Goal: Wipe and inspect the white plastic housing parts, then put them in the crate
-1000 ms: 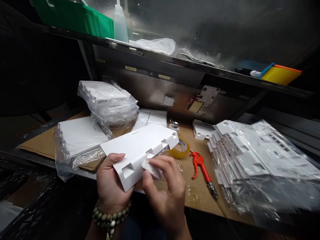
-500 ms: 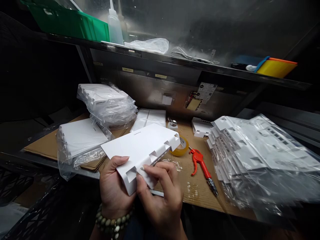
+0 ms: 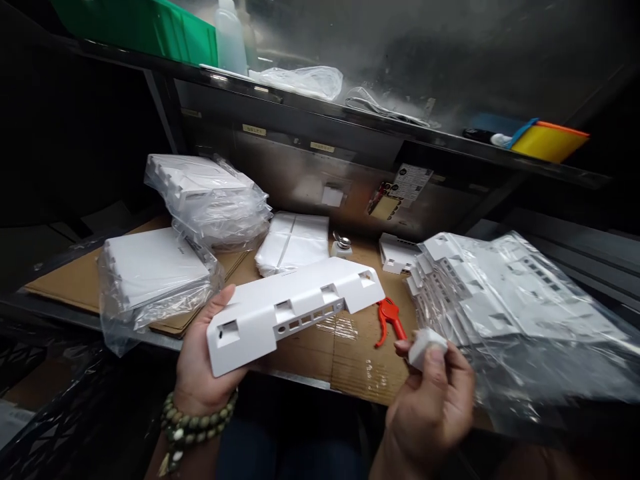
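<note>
My left hand (image 3: 197, 367) grips a white plastic housing (image 3: 310, 290) by its left end. The housing is tilted so that its edge faces me, with square notches and a row of port openings. Off to the right, my right hand (image 3: 433, 407) pinches a small white block (image 3: 423, 347) between thumb and fingers, apart from the housing. Just beyond that hand, an orange-red air blow gun (image 3: 393, 317) lies on the cardboard (image 3: 357, 363), partly hidden by my fingers.
Bagged white housings are stacked at the left (image 3: 155, 267), back left (image 3: 210, 200) and right (image 3: 480, 293). A pile of white bags (image 3: 295, 240), a metal-topped bottle (image 3: 342, 245) and another housing (image 3: 397, 253) stand behind. The shelf above holds a green bin (image 3: 145, 30) and a yellow container (image 3: 550, 140).
My right hand has left the housing's edge and moved right, now showing a small white block. My left hand has shifted left and turned the housing's port edge towards me.
</note>
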Demonstrator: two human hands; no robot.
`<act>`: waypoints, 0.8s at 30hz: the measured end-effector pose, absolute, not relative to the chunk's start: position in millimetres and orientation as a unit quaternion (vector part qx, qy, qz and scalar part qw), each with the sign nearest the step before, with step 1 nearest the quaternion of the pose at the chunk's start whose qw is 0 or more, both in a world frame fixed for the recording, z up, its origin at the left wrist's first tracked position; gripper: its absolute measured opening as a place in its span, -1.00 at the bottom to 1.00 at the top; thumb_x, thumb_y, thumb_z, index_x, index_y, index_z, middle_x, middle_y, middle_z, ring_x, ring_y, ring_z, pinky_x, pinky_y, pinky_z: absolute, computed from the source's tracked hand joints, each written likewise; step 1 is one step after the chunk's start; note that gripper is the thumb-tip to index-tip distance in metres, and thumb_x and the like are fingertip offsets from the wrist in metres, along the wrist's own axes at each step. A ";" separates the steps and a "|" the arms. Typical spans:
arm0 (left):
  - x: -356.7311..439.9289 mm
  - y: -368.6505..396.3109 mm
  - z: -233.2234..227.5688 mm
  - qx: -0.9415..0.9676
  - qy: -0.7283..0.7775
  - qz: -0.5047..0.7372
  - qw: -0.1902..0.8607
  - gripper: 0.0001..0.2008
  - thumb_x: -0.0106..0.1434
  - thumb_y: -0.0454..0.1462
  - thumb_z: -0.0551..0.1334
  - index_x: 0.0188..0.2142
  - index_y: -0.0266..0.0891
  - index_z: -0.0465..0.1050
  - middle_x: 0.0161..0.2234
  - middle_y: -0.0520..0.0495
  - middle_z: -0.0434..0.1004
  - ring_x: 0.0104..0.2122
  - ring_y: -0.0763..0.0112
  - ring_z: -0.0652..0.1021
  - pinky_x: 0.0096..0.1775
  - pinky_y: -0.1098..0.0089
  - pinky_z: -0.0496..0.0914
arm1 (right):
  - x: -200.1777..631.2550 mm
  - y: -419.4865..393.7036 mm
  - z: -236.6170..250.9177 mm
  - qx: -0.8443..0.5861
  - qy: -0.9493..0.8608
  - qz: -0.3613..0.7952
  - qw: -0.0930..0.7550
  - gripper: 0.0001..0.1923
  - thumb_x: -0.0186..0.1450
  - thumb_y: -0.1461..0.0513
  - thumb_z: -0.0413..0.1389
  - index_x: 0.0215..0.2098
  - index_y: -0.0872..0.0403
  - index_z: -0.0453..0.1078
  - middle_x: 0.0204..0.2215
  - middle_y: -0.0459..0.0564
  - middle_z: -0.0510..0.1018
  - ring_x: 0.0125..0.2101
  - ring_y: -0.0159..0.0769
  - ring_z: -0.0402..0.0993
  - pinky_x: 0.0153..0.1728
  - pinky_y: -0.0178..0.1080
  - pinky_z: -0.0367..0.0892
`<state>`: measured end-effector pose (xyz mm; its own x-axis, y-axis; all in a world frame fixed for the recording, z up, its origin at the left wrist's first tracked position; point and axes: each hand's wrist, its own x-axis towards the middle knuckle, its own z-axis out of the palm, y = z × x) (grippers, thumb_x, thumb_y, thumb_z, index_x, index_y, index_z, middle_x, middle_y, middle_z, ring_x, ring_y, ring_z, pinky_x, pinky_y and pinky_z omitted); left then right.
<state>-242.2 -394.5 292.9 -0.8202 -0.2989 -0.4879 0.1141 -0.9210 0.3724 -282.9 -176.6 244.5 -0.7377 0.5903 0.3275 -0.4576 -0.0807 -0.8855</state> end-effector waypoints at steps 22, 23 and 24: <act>-244.3 -360.1 296.1 0.263 -0.189 -0.928 0.183 -0.61 0.47 -0.28 0.01 0.11 -0.41 0.49 -0.22 -0.28 0.74 -0.33 0.05 0.73 -0.18 0.13 0.66 | -262.5 -239.3 249.3 0.266 -0.724 0.564 0.294 -0.81 0.30 0.34 0.26 -0.13 0.02 0.51 -0.26 -0.07 0.49 -0.26 -0.36 0.51 -0.24 -0.31 0.47; -244.8 -361.1 295.1 0.263 -0.190 -0.928 0.181 -0.62 0.46 -0.28 0.02 0.10 -0.40 0.49 -0.22 -0.28 0.74 -0.34 0.05 0.73 -0.18 0.13 0.66 | -263.8 -238.3 249.1 0.263 -0.726 0.560 0.300 -0.81 0.30 0.35 0.26 -0.13 0.02 0.51 -0.26 -0.07 0.49 -0.25 -0.36 0.51 -0.24 -0.31 0.46; -245.1 -362.6 294.2 0.265 -0.193 -0.928 0.178 -0.62 0.46 -0.28 0.02 0.09 -0.40 0.49 -0.24 -0.27 0.74 -0.36 0.05 0.73 -0.18 0.13 0.66 | -265.7 -236.5 249.1 0.252 -0.726 0.558 0.311 -0.81 0.30 0.36 0.26 -0.14 0.02 0.51 -0.26 -0.07 0.49 -0.25 -0.36 0.51 -0.23 -0.31 0.46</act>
<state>-245.1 -362.6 294.2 -0.7959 -0.4323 -0.4239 0.2278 -0.8625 0.4519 -265.7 -236.5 249.1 -0.6790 -0.0190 0.7339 -0.7140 0.2493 -0.6542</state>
